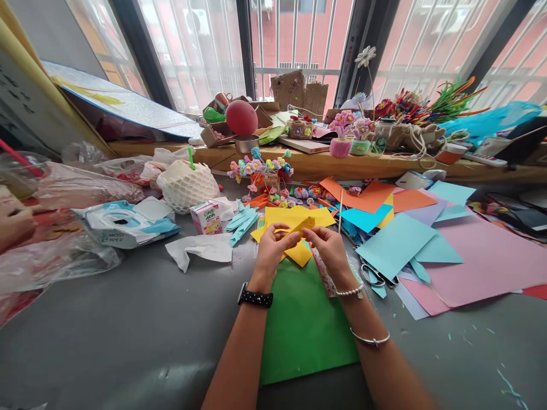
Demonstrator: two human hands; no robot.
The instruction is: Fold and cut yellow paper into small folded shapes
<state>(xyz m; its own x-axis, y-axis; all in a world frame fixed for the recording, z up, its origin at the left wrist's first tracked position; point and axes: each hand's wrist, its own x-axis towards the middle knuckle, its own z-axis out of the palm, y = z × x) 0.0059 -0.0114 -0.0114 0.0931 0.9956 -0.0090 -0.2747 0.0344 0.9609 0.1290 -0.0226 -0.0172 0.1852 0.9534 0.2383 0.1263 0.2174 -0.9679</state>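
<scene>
A grey desk (128,341) is filling the lower view, with paper scraps (510,387) littering its right side. Behind it, a wooden ledge (311,165) is running beneath barred windows (196,57), and a pink building is showing outside.

On the ledge, a red ball (241,118), pots of pink flowers (343,122), pipe cleaners (457,102) and a blue bag (491,122) are crowding together. On the desk's left side, plastic bags (85,188), a wipes pack (126,222), a netted coconut (188,188), a small carton (207,219) and a crumpled tissue (199,250) are lying near one another; another person's hand (17,219) is resting at the far left edge. To the right, blue sheets (393,245) are overlapping a pink sheet (491,256) and partly covering the scissors (371,273).

In the middle, both hands are gripping a yellow piece (301,229) above the yellow sheets (277,217) and beyond most of a green sheet (307,330). The left hand (273,245) is holding its left part; the right hand (329,245) is pinching its right end and, with the wrist, partly hiding a patterned strip (323,273). Fingers are blocking some of the piece, so its exact fold is hard to tell.
</scene>
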